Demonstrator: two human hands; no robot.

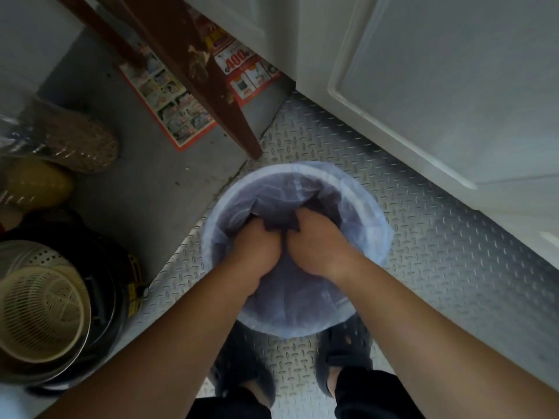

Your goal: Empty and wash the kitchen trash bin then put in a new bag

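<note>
Two dark sandals nearest, on bumpy metal floor. Then round bin, thin blue bag over rim. Left hand and right hand deep inside, side by side, fingers hidden, grip unclear.

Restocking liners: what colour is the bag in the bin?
Translucent pale blue bag, seen in the head view.
</note>
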